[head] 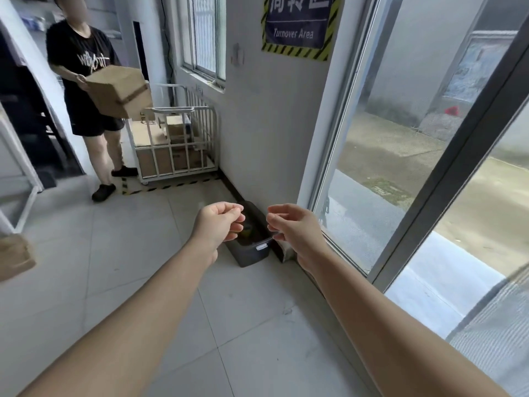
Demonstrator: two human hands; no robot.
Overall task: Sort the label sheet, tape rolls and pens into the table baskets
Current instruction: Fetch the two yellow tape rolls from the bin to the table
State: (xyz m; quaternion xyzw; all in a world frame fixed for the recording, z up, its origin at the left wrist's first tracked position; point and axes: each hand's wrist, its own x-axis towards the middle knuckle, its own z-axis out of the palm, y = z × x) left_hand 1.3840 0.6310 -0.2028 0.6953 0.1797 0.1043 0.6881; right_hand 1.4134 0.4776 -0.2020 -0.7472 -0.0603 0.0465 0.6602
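Our left hand point(219, 224) and right hand point(292, 229) are stretched out above the pale tiled floor point(128, 239), near each other but apart, fingers loosely curled with nothing gripped in either. Just beyond them a dark grey plastic bin point(252, 253) sits on the floor against the white wall point(272, 124), beside the glass door point(386, 167) — its contents too dim to name, so we cannot tell whether any of the things to sort lie in it. Further off, a person in black point(83, 81) holds a brown cardboard box point(118, 91) by a white wire cart point(183, 144)
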